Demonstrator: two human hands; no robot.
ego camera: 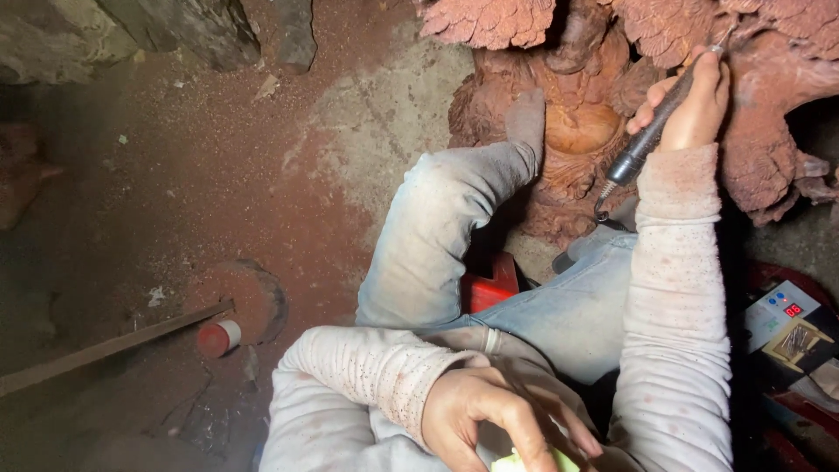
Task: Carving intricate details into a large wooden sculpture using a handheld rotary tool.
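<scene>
My right hand (695, 100) grips a dark pen-shaped rotary carving tool (651, 131), its tip against a large reddish wooden carving (577, 131) with feathered relief. A coiled cable leaves the tool's lower end. My left hand (489, 415) rests low against my body, fingers curled on a pale yellow-green object (533, 461) at the frame's bottom edge, mostly hidden. My left leg in dusty jeans (437, 236) bends up, with the sock foot (527, 122) pressed on the carving.
Red wood dust covers the concrete floor (262, 175). A small red and white cylinder (218, 336) and a long wooden strip (105, 350) lie at left. A control box with a red digital display (782, 310) sits at right. A red object (489, 284) lies under my knee.
</scene>
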